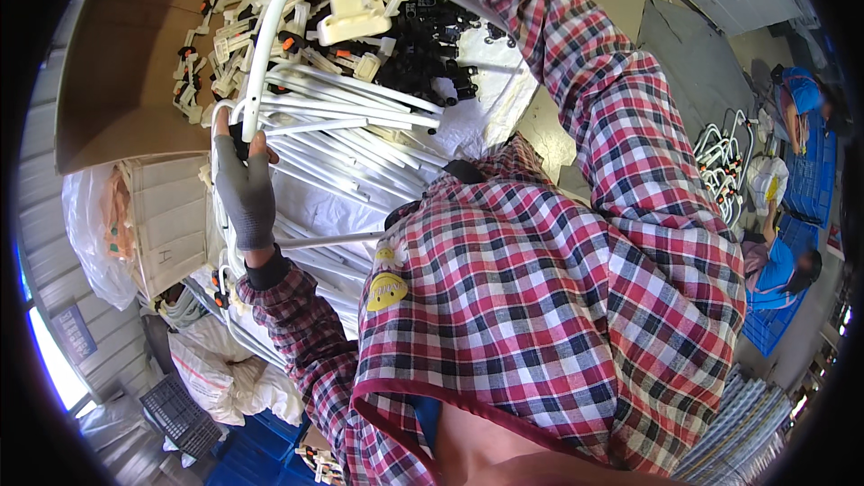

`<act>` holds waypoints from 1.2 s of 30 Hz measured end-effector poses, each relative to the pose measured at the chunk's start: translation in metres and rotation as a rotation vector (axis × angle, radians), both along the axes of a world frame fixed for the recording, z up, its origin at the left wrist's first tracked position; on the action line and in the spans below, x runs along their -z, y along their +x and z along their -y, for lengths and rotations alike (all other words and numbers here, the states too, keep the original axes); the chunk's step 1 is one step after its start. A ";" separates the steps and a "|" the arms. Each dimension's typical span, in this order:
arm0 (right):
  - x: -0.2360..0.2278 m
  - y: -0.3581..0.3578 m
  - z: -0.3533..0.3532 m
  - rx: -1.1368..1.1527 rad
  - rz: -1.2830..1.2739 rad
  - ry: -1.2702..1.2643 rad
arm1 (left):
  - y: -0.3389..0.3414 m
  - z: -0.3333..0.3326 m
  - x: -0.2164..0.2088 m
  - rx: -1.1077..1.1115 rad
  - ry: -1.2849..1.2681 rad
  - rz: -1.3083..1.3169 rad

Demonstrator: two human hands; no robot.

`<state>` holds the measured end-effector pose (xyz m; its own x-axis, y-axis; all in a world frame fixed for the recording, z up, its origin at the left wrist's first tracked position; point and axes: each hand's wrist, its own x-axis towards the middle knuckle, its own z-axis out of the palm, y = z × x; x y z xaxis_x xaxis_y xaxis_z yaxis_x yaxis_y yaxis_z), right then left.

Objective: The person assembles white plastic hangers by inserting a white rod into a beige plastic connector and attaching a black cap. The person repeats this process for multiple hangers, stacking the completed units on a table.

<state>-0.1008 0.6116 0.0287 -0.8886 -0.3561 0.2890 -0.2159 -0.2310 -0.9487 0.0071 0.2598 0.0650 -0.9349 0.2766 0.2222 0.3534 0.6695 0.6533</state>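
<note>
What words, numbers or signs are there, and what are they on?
Yellow smiley patch on the checked shirt: small lettering, not copied here.
Pale box: one dark handwritten-looking mark, not copied here.
Bluish wall sign: too small and blurred to read.

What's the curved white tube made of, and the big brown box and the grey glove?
Curved white tube: maybe painted metal, or plastic; smooth with a soft shine.
Brown box: probably cardboard, with matte, plain brown walls.
Grey glove: likely stretchy fabric, dull and close-fitting.
</note>
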 end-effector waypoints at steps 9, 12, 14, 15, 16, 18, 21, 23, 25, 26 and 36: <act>-0.047 0.018 0.010 0.202 -0.617 0.110 | 0.016 -0.009 -0.009 -0.035 -0.158 -0.103; -0.057 0.022 0.006 -0.352 -0.176 0.273 | 0.017 -0.011 -0.008 -0.066 -0.192 -0.054; -0.060 0.021 0.010 -0.076 -0.479 0.371 | 0.014 -0.011 -0.007 -0.055 -0.203 -0.107; -0.060 0.023 0.012 0.177 -0.755 0.423 | 0.013 -0.011 -0.007 -0.077 -0.225 -0.081; -0.063 0.021 0.018 0.502 -1.041 0.593 | 0.012 -0.012 -0.006 -0.072 -0.135 -0.054; -0.071 0.020 0.018 0.227 -0.788 0.686 | 0.013 -0.016 -0.007 -0.052 -0.146 -0.088; -0.089 0.016 0.015 -0.547 -0.113 0.696 | 0.019 -0.028 -0.010 -0.001 -0.254 -0.150; -0.088 0.029 0.012 -0.525 -0.165 0.468 | 0.018 -0.039 -0.010 0.083 -0.250 -0.135; -0.085 0.035 0.026 -0.462 -0.323 0.418 | 0.008 -0.041 -0.016 0.145 0.025 0.216; -0.081 0.035 0.037 -0.437 -0.393 0.381 | -0.007 -0.043 -0.012 0.163 0.114 0.253; 0.140 0.026 -0.063 0.487 -0.491 1.241 | 0.005 0.126 0.018 -0.212 0.327 0.199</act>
<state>-0.0747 0.6748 -0.1112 -0.8964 -0.2951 0.3306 -0.3926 0.8749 -0.2835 0.0116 0.1342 0.0468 -0.9969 0.0191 0.0758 0.0761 0.4601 0.8846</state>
